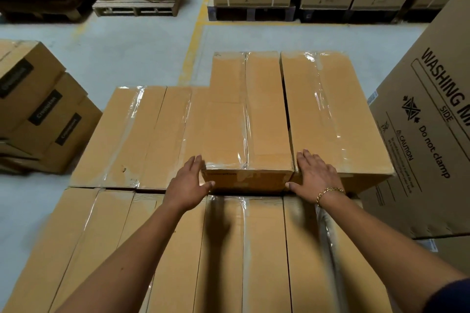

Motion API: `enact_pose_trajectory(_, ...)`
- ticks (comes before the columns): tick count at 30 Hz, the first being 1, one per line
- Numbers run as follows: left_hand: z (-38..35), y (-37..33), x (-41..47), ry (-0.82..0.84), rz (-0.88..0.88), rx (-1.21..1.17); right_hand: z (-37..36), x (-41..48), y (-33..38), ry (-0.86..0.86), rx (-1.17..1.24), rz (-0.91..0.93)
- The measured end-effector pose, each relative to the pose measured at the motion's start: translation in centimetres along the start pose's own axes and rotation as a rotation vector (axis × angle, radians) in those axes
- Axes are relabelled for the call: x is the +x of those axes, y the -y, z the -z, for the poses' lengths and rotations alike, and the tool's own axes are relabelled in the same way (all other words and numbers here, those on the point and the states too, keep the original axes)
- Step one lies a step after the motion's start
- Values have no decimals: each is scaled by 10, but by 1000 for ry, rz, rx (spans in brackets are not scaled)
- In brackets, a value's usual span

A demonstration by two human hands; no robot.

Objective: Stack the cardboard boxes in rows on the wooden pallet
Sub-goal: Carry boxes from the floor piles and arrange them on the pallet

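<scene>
Seating step: I had left grip (189, 180) and right grip (315, 178) flat, fingers straight, flanking the top-layer box (248, 122) beside its neighbour box (330, 114). The pallet was probably underneath, hidden. Next move called for squaring it flush.

Tan boxes (248, 114), yellow floor line (194, 43).

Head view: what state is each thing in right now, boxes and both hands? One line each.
Middle box, taped shut, lying on the lower boxes.
Right box, taped shut, beside the middle box, narrow gap between.
Lower boxes, taped shut, flat in rows.
Left hand, fingers straight, pressing middle box's left side.
Right hand, fingers straight, resting at middle box's right corner.
</scene>
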State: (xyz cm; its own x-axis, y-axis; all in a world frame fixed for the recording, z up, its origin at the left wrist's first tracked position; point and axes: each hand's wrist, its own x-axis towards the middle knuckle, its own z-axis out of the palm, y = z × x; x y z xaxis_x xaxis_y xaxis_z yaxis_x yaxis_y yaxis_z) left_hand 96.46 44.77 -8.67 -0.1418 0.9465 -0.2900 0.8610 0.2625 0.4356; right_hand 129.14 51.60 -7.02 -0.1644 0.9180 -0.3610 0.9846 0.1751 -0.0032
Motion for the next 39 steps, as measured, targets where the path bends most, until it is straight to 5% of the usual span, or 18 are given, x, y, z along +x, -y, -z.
enact_pose_trajectory(10, 109, 58, -114, -148, 42, 119, 48, -90, 103, -33, 22, 112)
enact_pose_trajectory(28, 333, 343, -543, -508, 263, 102, 122, -372, 519, -213, 67, 621)
enact_pose_trajectory(39, 384, 486, -610, -598, 494, -12, 113, -373, 707, -124, 54, 870)
